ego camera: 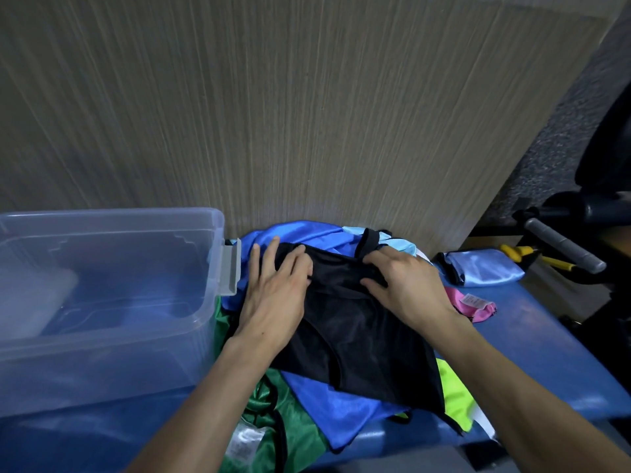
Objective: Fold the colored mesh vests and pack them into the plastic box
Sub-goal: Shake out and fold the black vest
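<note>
A black mesh vest lies on top of a pile of vests on the blue table. My left hand rests flat on its upper left part with fingers spread. At the vest's upper right edge, near a black strap, my right hand pinches the fabric with curled fingers. Under the black vest lie a blue vest, a green vest and a neon yellow vest. The clear plastic box stands open at the left, beside the pile.
A light blue satin pouch and a pink vest lie to the right on the blue table. Yellow-handled pliers and black equipment stand at the far right. A wood-grain wall rises right behind the pile.
</note>
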The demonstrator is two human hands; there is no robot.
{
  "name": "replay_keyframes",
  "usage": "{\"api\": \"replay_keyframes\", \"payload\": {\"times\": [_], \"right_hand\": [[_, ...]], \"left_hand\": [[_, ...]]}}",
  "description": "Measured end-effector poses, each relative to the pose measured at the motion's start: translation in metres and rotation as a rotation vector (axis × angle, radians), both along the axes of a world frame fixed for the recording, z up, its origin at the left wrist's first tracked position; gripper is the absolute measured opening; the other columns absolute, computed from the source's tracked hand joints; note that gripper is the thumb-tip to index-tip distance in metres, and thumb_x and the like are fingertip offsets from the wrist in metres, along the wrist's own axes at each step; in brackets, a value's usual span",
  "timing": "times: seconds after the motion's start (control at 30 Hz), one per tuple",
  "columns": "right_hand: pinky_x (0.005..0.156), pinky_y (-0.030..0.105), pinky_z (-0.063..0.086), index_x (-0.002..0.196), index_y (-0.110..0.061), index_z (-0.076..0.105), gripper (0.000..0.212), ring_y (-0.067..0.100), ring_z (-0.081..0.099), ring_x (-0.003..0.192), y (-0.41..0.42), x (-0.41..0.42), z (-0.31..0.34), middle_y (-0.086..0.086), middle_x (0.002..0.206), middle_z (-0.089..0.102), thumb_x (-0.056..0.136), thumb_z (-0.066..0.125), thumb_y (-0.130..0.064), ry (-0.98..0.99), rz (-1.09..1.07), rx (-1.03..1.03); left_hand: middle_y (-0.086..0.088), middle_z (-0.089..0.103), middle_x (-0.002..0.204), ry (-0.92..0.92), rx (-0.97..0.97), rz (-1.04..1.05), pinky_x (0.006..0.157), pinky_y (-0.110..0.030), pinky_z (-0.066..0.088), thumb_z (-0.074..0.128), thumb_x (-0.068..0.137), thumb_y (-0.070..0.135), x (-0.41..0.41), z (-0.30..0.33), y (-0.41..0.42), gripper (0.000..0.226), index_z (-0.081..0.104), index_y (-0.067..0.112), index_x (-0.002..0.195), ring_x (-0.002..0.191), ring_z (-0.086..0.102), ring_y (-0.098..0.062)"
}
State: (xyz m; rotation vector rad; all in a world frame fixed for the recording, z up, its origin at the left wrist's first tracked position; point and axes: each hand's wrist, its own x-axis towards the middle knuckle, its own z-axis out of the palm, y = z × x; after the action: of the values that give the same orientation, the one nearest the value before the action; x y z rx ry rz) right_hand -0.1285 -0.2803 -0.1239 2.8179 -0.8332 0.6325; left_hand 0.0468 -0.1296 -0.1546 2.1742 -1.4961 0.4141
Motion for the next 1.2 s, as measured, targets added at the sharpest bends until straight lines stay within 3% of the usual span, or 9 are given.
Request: {"api": "replay_keyframes", "payload": {"times": [0.2,0.33,0.43,0.47,0.6,0.73,0.87,1.0,1.2], "right_hand": [[0.072,0.040,0.051,0.092,-0.017,0.070,0.011,0.029,0.060,0.083,-0.019,0.017,0.004,-0.001,0.082,0.068,0.091,0.068,-0.028,0.027,0.043,-0.021],[0.076,0.023,0.046,0.090,-0.021,0.073,0.008,0.011,0.060,0.079,-0.037,0.023,0.018,-0.014,0.077,0.067,0.095,0.068,-0.019,-0.024,0.040,0.495],[0.081,0.024,0.050,0.092,-0.014,0.074,0.012,0.013,0.065,0.082,-0.046,0.026,0.032,0.003,0.088,0.074,0.098,0.065,-0.010,-0.051,0.055,0.946],[0.080,0.023,0.050,0.096,-0.011,0.074,0.010,0.013,0.064,0.081,-0.046,0.025,0.036,0.005,0.089,0.073,0.099,0.065,-0.009,-0.037,0.048,0.990],[0.068,0.022,0.043,0.091,-0.023,0.072,0.005,0.002,0.059,0.065,-0.029,0.018,0.044,-0.007,0.075,0.068,0.094,0.070,-0.028,-0.004,0.017,0.492],[0.070,0.017,0.047,0.099,-0.028,0.070,0.027,0.001,0.062,0.078,0.000,0.012,0.039,-0.014,0.084,0.067,0.086,0.074,-0.052,0.165,0.159,0.623],[0.063,0.015,0.042,0.083,-0.027,0.069,0.013,0.003,0.063,0.070,-0.010,0.020,0.039,-0.010,0.077,0.071,0.089,0.076,-0.035,0.180,0.121,0.577],[0.059,0.014,0.040,0.075,-0.027,0.060,0.025,-0.002,0.055,0.058,-0.020,0.031,0.042,-0.011,0.066,0.061,0.082,0.083,-0.020,0.136,0.167,0.602],[0.058,0.024,0.036,0.069,-0.022,0.052,0.037,0.008,0.043,0.058,-0.036,0.047,0.045,-0.008,0.062,0.049,0.077,0.086,-0.013,0.181,0.129,0.737]], "left_hand": [[0.005,0.060,0.110,-0.010,-0.051,0.017,0.123,-0.055,0.017,0.057,0.099,0.016,0.003,0.001,-0.004,0.011,0.054,0.024,0.106,0.133,0.043,-0.032],[0.004,0.057,0.109,-0.025,-0.039,0.056,0.120,-0.056,0.024,0.064,0.091,0.007,0.008,0.000,-0.009,0.031,0.057,0.027,0.113,0.118,0.046,-0.029],[0.002,0.057,0.108,-0.053,-0.041,0.081,0.113,-0.054,0.034,0.070,0.083,0.001,0.012,-0.003,-0.014,0.039,0.062,0.026,0.112,0.111,0.044,-0.029],[0.001,0.056,0.107,-0.062,-0.052,0.089,0.110,-0.053,0.035,0.071,0.083,0.001,0.014,-0.004,-0.015,0.039,0.063,0.026,0.111,0.109,0.044,-0.029],[0.000,0.054,0.105,-0.076,-0.103,0.115,0.099,-0.044,0.031,0.073,0.082,0.003,0.017,-0.006,-0.023,0.035,0.064,0.025,0.108,0.105,0.043,-0.029],[0.002,0.055,0.106,-0.064,-0.144,0.135,0.097,-0.041,0.029,0.069,0.087,0.005,0.018,-0.003,-0.026,0.029,0.059,0.026,0.104,0.108,0.044,-0.029],[0.009,0.058,0.101,-0.065,-0.174,0.114,0.101,-0.040,0.029,0.070,0.083,0.000,0.017,0.000,-0.026,0.038,0.051,0.028,0.101,0.111,0.045,-0.027],[0.013,0.056,0.095,-0.069,-0.171,0.075,0.099,-0.038,0.029,0.070,0.083,0.003,0.019,0.002,-0.025,0.039,0.048,0.030,0.100,0.105,0.043,-0.024],[0.005,0.053,0.098,-0.045,-0.201,0.083,0.091,-0.038,0.033,0.074,0.084,0.009,0.023,0.004,-0.026,0.031,0.056,0.029,0.102,0.098,0.044,-0.027]]}}
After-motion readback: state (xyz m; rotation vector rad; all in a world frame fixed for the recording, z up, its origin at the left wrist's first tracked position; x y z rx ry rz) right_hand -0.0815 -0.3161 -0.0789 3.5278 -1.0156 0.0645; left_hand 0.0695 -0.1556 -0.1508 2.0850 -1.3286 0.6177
